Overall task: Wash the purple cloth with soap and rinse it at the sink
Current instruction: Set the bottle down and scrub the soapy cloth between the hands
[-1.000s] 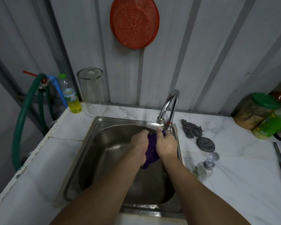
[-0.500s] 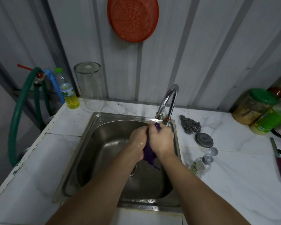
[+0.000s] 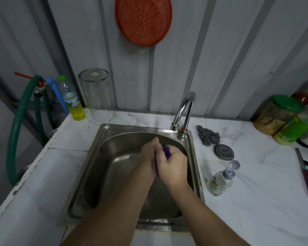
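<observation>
Both of my hands are pressed together over the steel sink [image 3: 103, 157], squeezing the purple cloth [image 3: 166, 151] between them. My left hand [image 3: 150, 153] closes on it from the left, my right hand [image 3: 173, 167] from the right and slightly nearer. Only a small purple fold shows between the fingers; the rest of the cloth is hidden. The curved chrome tap [image 3: 184, 110] stands at the sink's back right corner, just beyond my hands. A small clear soap bottle [image 3: 219, 181] lies on the counter right of the sink.
On the right counter lie a steel scourer [image 3: 208, 136], a round grey lid [image 3: 223, 152], jars [image 3: 277, 114] and a knife [image 3: 302, 162]. At the back left stand a glass jar [image 3: 98, 96], a yellow-liquid bottle [image 3: 73, 102] and a green hose [image 3: 16, 130]. An orange basket [image 3: 143, 18] hangs on the wall.
My hands have stayed on the cloth, rubbing and bunching it tighter. The hanging end seen below them a second ago is now hidden. My right hand has slid nearer than the left.
</observation>
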A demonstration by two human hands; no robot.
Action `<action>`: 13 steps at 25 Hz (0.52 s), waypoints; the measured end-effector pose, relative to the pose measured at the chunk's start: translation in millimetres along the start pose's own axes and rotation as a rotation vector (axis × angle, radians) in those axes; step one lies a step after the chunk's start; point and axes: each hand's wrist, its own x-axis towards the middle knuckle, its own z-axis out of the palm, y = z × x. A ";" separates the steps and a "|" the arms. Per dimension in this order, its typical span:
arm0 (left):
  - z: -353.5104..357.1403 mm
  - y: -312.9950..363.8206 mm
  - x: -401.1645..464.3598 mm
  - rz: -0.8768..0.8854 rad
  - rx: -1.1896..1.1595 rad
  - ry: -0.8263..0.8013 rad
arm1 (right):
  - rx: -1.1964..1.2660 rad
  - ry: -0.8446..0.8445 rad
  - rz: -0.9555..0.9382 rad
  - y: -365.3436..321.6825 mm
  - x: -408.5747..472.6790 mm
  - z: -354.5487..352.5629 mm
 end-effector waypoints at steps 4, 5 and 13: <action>3.9 -5.1 -4.0 0.004 0.091 -0.105 | -0.007 0.029 0.382 3.9 42.1 -6.4; 3.3 -4.9 -4.4 0.006 0.115 -0.113 | 0.089 0.025 0.555 8.2 50.4 -7.1; -18.6 -6.9 -1.6 0.011 -0.094 -0.235 | 0.970 -0.083 1.034 20.8 46.7 -20.5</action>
